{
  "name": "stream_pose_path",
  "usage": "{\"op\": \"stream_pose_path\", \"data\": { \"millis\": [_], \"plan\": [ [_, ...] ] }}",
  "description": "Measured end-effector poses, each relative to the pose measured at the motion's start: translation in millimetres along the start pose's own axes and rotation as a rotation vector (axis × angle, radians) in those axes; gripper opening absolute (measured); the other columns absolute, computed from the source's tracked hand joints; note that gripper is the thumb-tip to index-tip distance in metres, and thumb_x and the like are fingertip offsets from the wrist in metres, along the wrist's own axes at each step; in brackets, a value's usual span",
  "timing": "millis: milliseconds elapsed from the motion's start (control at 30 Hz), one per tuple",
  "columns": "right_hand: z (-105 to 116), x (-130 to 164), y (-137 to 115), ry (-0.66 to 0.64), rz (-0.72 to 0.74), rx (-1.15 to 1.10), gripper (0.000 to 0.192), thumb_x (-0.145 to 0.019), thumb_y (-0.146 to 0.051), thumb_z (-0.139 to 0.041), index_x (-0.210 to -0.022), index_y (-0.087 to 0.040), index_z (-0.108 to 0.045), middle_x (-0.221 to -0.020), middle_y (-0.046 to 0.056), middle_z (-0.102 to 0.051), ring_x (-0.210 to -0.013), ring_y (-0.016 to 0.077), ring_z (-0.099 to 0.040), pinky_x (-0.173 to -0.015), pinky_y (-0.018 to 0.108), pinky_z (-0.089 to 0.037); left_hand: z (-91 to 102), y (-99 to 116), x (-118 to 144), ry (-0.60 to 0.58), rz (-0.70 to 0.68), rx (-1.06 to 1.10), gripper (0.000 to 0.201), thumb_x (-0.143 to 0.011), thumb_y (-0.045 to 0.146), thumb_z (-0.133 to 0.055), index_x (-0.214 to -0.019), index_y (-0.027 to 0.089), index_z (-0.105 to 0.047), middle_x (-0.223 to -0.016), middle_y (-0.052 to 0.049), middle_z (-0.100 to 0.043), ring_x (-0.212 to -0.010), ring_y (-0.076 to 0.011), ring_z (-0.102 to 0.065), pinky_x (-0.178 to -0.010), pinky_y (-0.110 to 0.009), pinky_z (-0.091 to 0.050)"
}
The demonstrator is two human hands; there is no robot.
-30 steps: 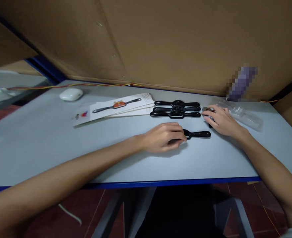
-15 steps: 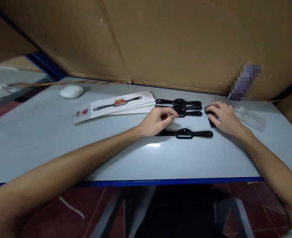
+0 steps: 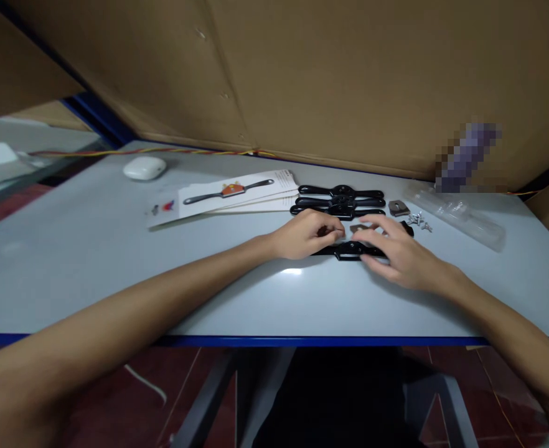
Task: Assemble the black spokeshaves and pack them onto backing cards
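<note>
A black spokeshave body lies across the table in front of me, its right handle partly hidden. My left hand rests over its left handle, thumb and fingertips pinched together. Whatever is in that pinch is too small to make out. Above the body's right half, my right hand has a small metal blade at its curled fingertips. Behind both hands, more black spokeshave bodies lie in a stack of rows. Another metal blade sits beyond the right hand, near several small screws and a black piece partly covered by that hand.
Printed cards showing a spokeshave lie fanned out on the left. Clear plastic packaging rests at the right. A white rounded case stands at the back left. A cardboard wall rises behind the table, and a blue edge runs along its front.
My right hand has come left and nearer from the small parts to the spokeshave body, bringing a blade. The screws and other blade are now uncovered. My left hand stays pinched near the body.
</note>
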State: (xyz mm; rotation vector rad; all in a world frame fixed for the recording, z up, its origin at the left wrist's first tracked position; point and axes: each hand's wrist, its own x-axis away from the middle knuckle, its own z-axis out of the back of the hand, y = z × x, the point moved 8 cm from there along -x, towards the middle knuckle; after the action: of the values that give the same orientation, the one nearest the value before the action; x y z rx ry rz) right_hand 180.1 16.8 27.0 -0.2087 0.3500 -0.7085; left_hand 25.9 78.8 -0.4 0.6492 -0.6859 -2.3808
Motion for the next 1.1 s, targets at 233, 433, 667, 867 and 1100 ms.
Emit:
{"op": "stream_pose_path", "data": {
  "millis": [233, 433, 667, 867, 1100],
  "plan": [
    [-18.5, -0.4, -15.6, -0.126, 0.022, -0.049, 0.047, -0.106, -0.030, -0.056, -0.153, -0.030, -0.064, -0.155, 0.017, -0.062, -0.138, 0.0362, -0.063, -0.116, 0.064, -0.054, 2.3, 4.3, 1.3, 0.033, -0.028, 0.001, 0.029, -0.099, 0.031, -0.054, -0.089, 0.016, -0.077, -0.066, 0.001, -0.067, -0.058, -0.0121, -0.054, -0.059, -0.024, -0.040],
    [-11.6, -1.3, -11.0, -0.045, 0.038, -0.078, 0.034, -0.109, -0.031, -0.053, -0.133, -0.023, -0.074, -0.147, 0.017, -0.069, -0.131, 0.0335, -0.069, -0.115, 0.060, -0.058, 3.0, 3.8, 1.4, 0.040, 0.008, 0.018, 0.029, -0.099, 0.032, -0.056, -0.084, 0.016, -0.075, -0.052, 0.006, -0.050, -0.048, -0.0095, -0.038, -0.053, -0.024, -0.032],
    [-9.3, 1.1, 1.1, 0.030, 0.024, -0.115, 0.030, -0.108, -0.027, -0.054, -0.116, -0.020, -0.082, -0.147, 0.018, -0.070, -0.126, 0.0307, -0.074, -0.109, 0.055, -0.062, 1.2, 3.0, 1.2, 0.030, -0.019, 0.032, 0.029, -0.101, 0.031, -0.052, -0.083, 0.018, -0.072, -0.048, 0.009, -0.038, -0.045, -0.0095, -0.030, -0.050, -0.025, -0.028],
    [-8.8, -3.7, 8.4, 0.044, -0.003, -0.216, 0.024, -0.105, -0.024, -0.057, -0.107, -0.023, -0.081, -0.123, 0.013, -0.076, -0.106, 0.0258, -0.075, -0.099, 0.050, -0.063, 3.3, 2.6, 2.0, 0.045, 0.045, -0.003, 0.029, -0.097, 0.030, -0.052, -0.083, 0.017, -0.074, -0.047, 0.008, -0.043, -0.044, -0.0099, -0.034, -0.052, -0.026, -0.031],
    [9.2, -4.4, 20.6, 0.240, -0.198, -0.464, 0.011, -0.095, -0.020, -0.065, -0.085, -0.024, -0.069, -0.090, 0.004, -0.074, -0.083, 0.0198, -0.069, -0.081, 0.039, -0.061, 6.1, 1.1, 4.5, 0.079, 0.107, -0.041, 0.028, -0.091, 0.035, -0.057, -0.075, 0.018, -0.071, -0.047, 0.006, -0.046, -0.045, -0.0103, -0.039, -0.054, -0.026, -0.033]
  ]
}}
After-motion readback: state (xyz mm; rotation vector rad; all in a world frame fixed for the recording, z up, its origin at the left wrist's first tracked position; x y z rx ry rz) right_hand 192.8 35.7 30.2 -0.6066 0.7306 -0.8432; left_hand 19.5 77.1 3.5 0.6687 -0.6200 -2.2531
